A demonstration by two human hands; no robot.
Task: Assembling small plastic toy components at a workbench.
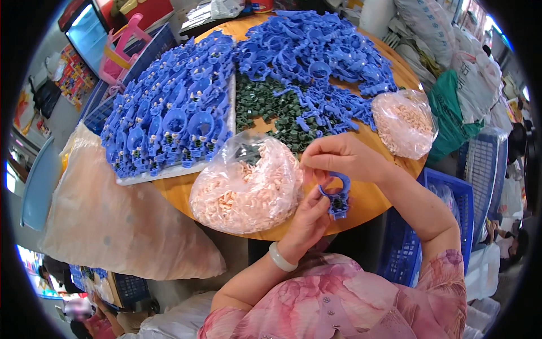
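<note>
My left hand (309, 219), a pale bangle on its wrist, grips a blue plastic piece (340, 204) with a ring at its top and dark green parts lower down. My right hand (344, 158) hovers just above that piece, thumb and fingers pinched together. Whatever the pinch may hold is too small to make out. Touching distance to the left lies an open clear bag of small pale pink parts (243, 189), with some dark green bits inside. Beyond my hands spread loose dark green parts (276, 110) and small blue parts (324, 107).
On the left, a white board (164, 174) carries rows of assembled blue pieces (175, 113). A heap of blue ringed parts (316, 45) covers the round table's (361, 209) far side. A second pink-part bag (403, 121) sits right. Blue crates (460, 206) and a large sack (118, 214) flank the table.
</note>
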